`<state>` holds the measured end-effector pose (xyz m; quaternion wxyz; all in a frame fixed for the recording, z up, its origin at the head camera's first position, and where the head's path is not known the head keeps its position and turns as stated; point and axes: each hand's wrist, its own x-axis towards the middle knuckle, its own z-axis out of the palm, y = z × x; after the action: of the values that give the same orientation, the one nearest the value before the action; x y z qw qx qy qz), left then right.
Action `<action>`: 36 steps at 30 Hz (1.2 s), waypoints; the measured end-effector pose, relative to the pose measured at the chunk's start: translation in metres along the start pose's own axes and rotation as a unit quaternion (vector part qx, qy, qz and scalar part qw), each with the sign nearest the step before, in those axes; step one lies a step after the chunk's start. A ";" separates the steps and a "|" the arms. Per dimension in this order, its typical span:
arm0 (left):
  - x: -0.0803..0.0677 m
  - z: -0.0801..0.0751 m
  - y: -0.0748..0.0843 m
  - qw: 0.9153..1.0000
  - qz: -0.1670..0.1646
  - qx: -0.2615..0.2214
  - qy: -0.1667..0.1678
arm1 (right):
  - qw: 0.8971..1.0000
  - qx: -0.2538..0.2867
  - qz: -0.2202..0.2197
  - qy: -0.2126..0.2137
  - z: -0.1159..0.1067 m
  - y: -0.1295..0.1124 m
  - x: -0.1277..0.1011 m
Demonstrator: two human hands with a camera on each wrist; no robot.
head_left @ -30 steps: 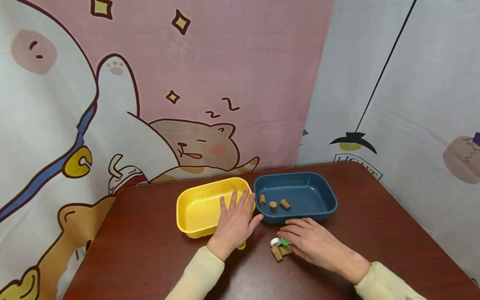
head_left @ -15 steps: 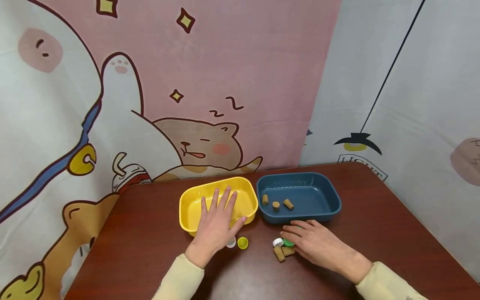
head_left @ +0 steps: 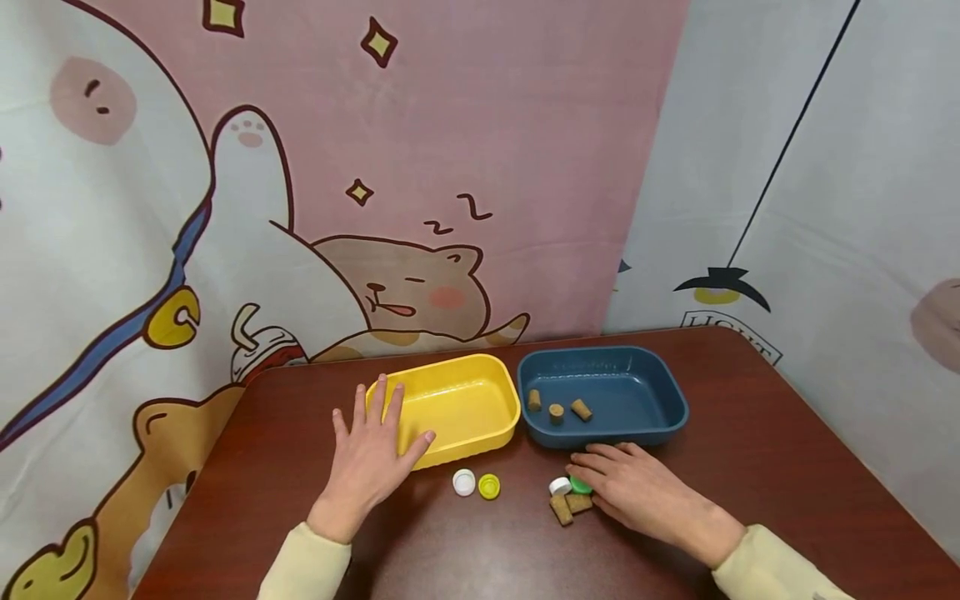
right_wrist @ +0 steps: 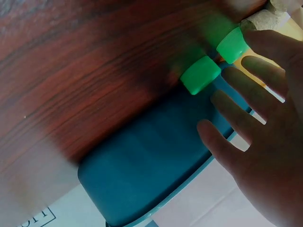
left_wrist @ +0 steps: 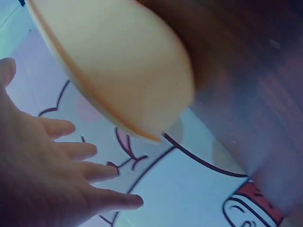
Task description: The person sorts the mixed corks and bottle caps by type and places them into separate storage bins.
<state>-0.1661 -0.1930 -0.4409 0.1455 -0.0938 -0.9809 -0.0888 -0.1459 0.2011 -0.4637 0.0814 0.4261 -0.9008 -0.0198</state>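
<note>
The left hand [head_left: 369, 454] lies flat with fingers spread wide and straight, holding nothing, its fingertips over the near-left corner of the yellow tray [head_left: 480, 402]. The head view shows this from above; the left wrist view shows instead the tray's smooth, rounded outer wall [left_wrist: 118, 66] from below, with the fingers [left_wrist: 71, 151] apart from it.

The right hand [head_left: 637, 492] rests palm down, fingers extended and relaxed, gripping nothing. Its fingertips are at a small cluster: a green cap [head_left: 579, 484], a white cap [head_left: 559, 485] and two cork pieces [head_left: 570, 506] lying at about 9 o'clock from the hand. From the head view only one green cap shows; the right wrist view reveals two green caps [right_wrist: 200, 74], round and glossy plastic, side by side just beside the fingertips [right_wrist: 232, 85], with a rough cork end [right_wrist: 265, 19] beyond.

At 12 o'clock from the right hand stands the blue tray [head_left: 660, 392], a rectangular plastic dish with rounded corners, holding three short cork cylinders [head_left: 556, 412]. The wrist view shows its matte outer wall [right_wrist: 151, 165] close to the fingers.

Between the hands, at 3 o'clock from the left one, lie a second white cap [head_left: 464, 482] and a yellow cap [head_left: 489, 486], touching or nearly so. All rests on a dark, polished wooden table [head_left: 300, 517] with visible grain.
</note>
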 end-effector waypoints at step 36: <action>-0.003 0.018 -0.045 0.988 -0.091 -0.047 -0.114 | 0.996 0.037 -0.011 0.086 -0.016 0.002 -0.014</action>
<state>-0.1772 -0.2336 -0.4654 0.0197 -0.0200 -0.9902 -0.1366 -0.1361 0.2136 -0.4496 0.1425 0.4385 -0.8860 0.0494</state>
